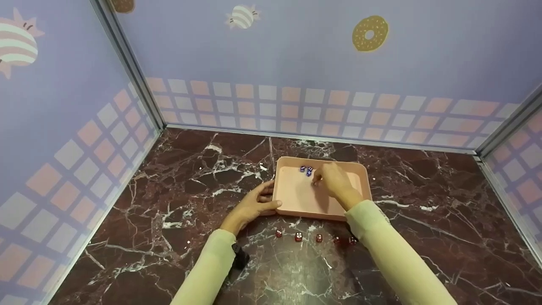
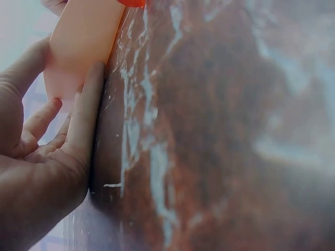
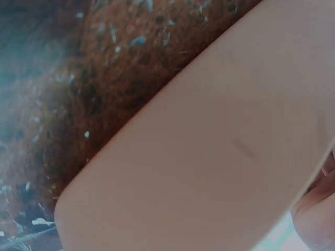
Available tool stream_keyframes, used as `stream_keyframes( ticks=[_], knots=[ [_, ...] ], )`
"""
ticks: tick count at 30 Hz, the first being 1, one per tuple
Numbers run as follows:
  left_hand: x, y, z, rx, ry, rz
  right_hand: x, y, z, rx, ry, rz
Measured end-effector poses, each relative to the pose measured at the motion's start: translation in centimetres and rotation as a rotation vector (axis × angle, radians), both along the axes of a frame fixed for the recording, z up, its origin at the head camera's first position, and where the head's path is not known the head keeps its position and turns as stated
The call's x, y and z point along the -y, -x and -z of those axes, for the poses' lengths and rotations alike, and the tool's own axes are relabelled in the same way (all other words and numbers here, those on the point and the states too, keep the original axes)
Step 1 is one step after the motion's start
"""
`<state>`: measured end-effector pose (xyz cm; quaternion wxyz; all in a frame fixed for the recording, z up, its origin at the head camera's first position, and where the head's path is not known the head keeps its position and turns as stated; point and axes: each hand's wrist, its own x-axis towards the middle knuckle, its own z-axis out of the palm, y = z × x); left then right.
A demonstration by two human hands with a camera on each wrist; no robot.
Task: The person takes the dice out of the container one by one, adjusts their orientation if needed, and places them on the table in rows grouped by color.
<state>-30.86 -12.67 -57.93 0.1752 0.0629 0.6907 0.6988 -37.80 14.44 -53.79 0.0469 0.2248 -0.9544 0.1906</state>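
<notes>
A shallow peach tray (image 1: pixel 296 199) lies on the marbled table. My left hand (image 1: pixel 253 206) grips its near left corner, thumb against the near side and fingers along the left wall; the left wrist view shows this hand (image 2: pixel 57 125) close up against the tray (image 2: pixel 86 47). Over the tray's inside, my right hand (image 1: pixel 332 180) reaches down with bent fingers, and whether a die is between its fingertips is hidden. Just left of those fingers, a few blue dice (image 1: pixel 302 168) sit near the far wall. In the right wrist view, the tray's outer wall (image 3: pixel 199 157) covers most of the picture.
Several red dice (image 1: pixel 298 237) stand in a spaced row on the table (image 1: pixel 190 254), in front of the tray; the right sleeve comes close to the row's right end. Patterned panels (image 1: pixel 262 106) enclose the table at the back and both sides.
</notes>
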Motion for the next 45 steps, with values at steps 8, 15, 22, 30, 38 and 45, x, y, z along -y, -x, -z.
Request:
stream_keyframes(
  ticks=[8,15,22,30,38,45],
  knots=[
    [0.1,0.0,0.0,0.005,0.019,-0.001,0.6,-0.6,0.2,0.045,-0.009,0.054],
    [0.2,-0.1,0.0,0.012,0.012,-0.014,2.2,-1.5,-0.4,0.067,-0.084,0.072],
    [0.1,-0.1,-0.5,0.004,0.006,-0.033,3.1,-2.9,-1.0,0.097,-0.067,-0.004],
    [-0.1,-0.5,-0.1,-0.001,0.04,-0.048,2.3,-4.6,-0.9,0.095,-0.028,-0.21],
    [0.1,-0.2,-0.1,-0.001,0.022,-0.061,1.8,-7.3,-2.6,-0.054,0.148,-0.318],
    [-0.1,-0.3,0.1,0.009,0.009,-0.035,3.4,-12.0,-2.6,0.024,0.109,-0.43]
  ],
)
